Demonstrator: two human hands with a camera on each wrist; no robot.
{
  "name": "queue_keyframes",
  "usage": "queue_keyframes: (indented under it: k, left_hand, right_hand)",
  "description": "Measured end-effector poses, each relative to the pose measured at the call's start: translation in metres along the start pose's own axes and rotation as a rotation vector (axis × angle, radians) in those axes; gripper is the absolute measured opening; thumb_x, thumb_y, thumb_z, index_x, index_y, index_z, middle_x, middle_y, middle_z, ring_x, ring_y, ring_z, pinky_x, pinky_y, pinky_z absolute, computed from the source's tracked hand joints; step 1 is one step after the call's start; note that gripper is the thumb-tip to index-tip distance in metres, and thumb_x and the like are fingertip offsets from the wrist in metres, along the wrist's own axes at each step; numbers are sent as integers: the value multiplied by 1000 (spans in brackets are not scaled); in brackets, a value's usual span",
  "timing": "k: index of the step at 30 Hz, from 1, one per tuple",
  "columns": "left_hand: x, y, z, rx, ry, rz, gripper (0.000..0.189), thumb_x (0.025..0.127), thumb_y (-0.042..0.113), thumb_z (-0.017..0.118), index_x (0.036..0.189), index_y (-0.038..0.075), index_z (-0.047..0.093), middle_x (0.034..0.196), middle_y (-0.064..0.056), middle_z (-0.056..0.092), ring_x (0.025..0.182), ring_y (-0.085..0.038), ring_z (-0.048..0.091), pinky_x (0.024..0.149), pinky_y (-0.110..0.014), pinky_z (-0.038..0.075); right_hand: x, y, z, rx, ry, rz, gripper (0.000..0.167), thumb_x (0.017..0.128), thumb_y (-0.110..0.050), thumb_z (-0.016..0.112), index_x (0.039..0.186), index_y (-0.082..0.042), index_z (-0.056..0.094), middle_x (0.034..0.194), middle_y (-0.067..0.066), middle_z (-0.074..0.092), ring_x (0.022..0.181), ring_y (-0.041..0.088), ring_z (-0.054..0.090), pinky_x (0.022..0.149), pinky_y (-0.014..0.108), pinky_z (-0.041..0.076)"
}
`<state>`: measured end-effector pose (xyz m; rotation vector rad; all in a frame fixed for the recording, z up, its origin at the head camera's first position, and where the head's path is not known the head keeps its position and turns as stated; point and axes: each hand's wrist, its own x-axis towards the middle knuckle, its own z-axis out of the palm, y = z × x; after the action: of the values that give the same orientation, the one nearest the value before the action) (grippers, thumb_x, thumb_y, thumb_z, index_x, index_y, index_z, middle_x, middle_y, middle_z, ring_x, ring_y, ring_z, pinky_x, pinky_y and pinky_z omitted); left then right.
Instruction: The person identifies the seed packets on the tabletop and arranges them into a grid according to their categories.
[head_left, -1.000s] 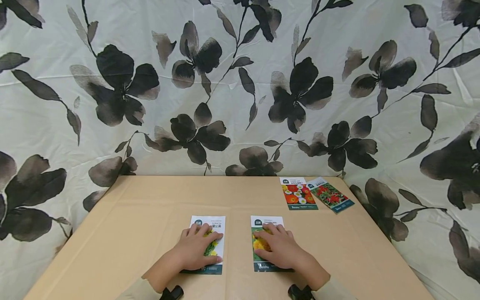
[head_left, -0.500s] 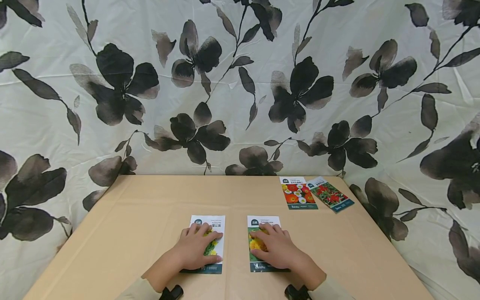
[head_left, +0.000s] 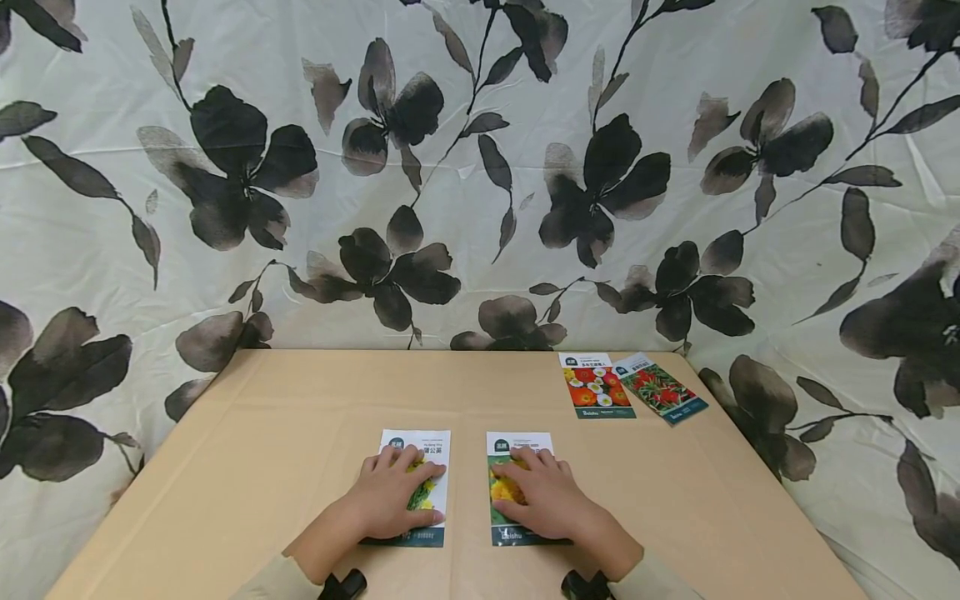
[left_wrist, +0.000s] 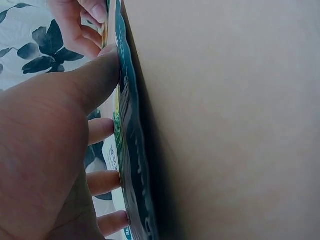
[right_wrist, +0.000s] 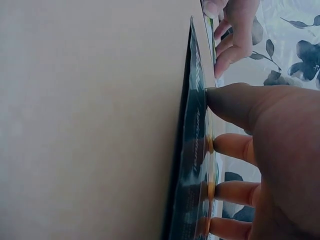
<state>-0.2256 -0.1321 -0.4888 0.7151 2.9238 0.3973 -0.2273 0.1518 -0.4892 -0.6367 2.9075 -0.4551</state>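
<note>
Two seed packets lie flat and side by side near the front of the table in the head view. My left hand (head_left: 392, 498) rests on the left seed packet (head_left: 427, 536), a white one with yellow flowers, green leaves and a dark teal bottom band; its fingertips and thumb press on the face. On the right seed packet (head_left: 504, 525), green with yellow blooms, my right hand (head_left: 542, 498) presses with spread fingers. Both wrist views show fingertips (left_wrist: 104, 182) and a thumb (right_wrist: 227, 104) touching the packets from above, not curled round them. The palms hide part of each packet.
At the table's back right lie a packet with red, orange and white flowers (head_left: 600, 389) and a tilted packet with red flowers (head_left: 662, 389), their edges meeting. The tan table (head_left: 262, 450) ends at a floral curtain (head_left: 480, 200) behind. Dark wrist bands (head_left: 588, 586) sit on both wrists.
My right hand has slid its packet a little to the left, narrowing the gap to the other one. The left hand and its packet have stayed in place.
</note>
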Motion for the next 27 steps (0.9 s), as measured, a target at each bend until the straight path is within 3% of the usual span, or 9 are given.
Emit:
queue_keyframes:
  k: [27]
  left_hand:
    - [-2, 5, -3, 12, -24, -24, 70, 82, 68, 71, 142, 33, 60, 143, -7, 52, 129, -37, 42, 100, -64, 36]
  right_hand:
    - [0, -11, 0, -36, -4, -24, 55, 91, -59, 68, 141, -35, 61, 150, 8, 50, 122, 30, 47, 93, 57, 41]
